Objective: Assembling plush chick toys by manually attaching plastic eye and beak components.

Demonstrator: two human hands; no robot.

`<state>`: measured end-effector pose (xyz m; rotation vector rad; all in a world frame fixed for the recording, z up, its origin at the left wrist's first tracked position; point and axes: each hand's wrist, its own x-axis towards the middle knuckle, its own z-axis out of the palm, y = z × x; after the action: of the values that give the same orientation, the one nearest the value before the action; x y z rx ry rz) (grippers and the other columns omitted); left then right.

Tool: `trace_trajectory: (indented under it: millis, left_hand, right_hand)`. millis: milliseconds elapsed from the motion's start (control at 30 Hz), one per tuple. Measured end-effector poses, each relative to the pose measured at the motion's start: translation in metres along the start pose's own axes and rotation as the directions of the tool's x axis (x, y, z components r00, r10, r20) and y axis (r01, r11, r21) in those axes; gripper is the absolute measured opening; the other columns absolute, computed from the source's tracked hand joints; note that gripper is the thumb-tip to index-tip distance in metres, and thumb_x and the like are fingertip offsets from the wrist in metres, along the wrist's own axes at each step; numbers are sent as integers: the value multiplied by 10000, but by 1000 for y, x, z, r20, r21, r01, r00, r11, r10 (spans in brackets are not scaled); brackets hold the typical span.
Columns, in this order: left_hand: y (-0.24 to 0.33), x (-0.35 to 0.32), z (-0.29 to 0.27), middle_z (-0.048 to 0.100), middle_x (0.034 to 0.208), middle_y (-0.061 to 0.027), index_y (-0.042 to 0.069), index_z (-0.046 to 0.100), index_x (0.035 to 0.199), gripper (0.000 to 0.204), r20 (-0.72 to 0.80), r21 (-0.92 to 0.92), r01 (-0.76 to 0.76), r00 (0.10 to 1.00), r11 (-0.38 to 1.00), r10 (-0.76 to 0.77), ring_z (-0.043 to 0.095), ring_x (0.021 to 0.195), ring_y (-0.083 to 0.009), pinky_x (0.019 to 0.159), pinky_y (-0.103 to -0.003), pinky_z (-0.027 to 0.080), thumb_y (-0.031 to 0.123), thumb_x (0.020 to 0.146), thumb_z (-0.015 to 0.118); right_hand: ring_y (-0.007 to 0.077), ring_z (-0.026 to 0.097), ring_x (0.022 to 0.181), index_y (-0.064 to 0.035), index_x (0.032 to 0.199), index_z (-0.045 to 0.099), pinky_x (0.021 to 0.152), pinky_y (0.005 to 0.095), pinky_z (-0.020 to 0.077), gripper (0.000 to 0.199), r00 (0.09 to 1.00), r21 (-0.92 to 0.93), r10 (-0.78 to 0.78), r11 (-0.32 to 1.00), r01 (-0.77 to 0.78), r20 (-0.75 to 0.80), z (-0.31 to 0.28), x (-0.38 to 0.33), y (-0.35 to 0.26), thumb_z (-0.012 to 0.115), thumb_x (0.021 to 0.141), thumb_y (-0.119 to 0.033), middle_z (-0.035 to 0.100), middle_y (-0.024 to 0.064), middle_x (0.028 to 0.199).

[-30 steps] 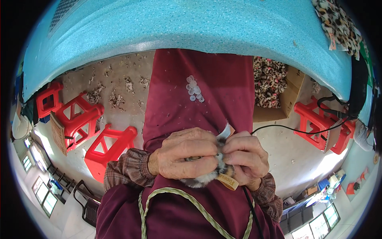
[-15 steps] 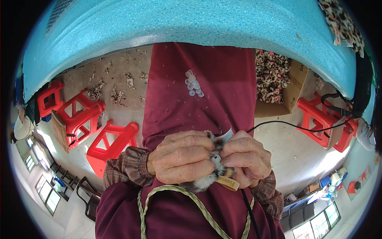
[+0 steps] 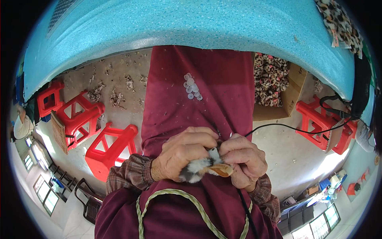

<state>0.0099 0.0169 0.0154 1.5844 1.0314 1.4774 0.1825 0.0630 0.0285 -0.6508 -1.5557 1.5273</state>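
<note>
Over my lap, both hands hold a small furry plush piece with white, grey and black fur. The fingers of my left hand are closed round it from the left. My right hand pinches its right side, thumb and fingers pressed together. A tan fabric tag sticks out below, between the hands. A small pale grey-white part shows in the fur between my fingers; I cannot make out its kind. Several translucent plastic discs lie on the maroon cloth over my lap.
A blue speckled table curves across the front, with spotted plush fabric at its far right. A cardboard box of furry pieces stands at right. Red stools flank me; scraps litter the floor. A black cable runs rightward.
My hands have turned the plush piece, so more white fur shows beneath my left hand. The tan tag has tipped and moved slightly left. A white label between the hands is now mostly hidden.
</note>
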Motion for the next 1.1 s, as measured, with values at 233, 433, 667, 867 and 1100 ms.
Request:
trace_trajectory:
  millis: [233,433,667,867,1100]
  left_hand:
    - [-2,3,-9,582,906,-203,-24,503,895,372,139,-85,-77,986,993,88,619,785,-348,642,-406,535,47,619,742]
    - [-2,0,-6,566,845,-173,7,519,774,235,99,12,-196,976,980,194,609,730,-303,576,-375,540,27,614,689]
    - [1,-6,-6,578,871,-153,6,545,773,230,51,161,-295,956,942,290,617,762,-307,600,-360,544,7,593,688]
    - [9,-10,-6,594,919,-168,-21,575,818,260,45,153,-200,980,968,195,621,829,-349,640,-370,545,11,587,691]
    - [10,-7,-1,605,906,-190,-17,537,893,273,-26,92,-32,999,995,35,640,809,-339,650,-378,531,17,691,716]
  right_hand:
    - [233,585,691,0,893,611,606,325,480,271,998,-109,-53,993,50,-24,4,1,-4,586,650,116,612,139,877]
    - [249,591,733,-11,889,616,632,330,488,294,998,-144,-14,989,22,60,1,-1,-4,567,629,117,617,129,899]
    - [229,574,672,-29,838,610,599,324,484,277,995,-91,-6,996,15,97,1,-1,-8,580,620,140,617,108,848]
    - [221,572,657,-26,826,605,585,312,481,269,995,-64,-17,998,23,96,0,-4,-10,653,612,129,617,110,832]
    - [217,577,646,-25,829,608,564,308,477,267,997,-43,-1,999,5,81,2,-6,-9,658,615,126,622,106,817]
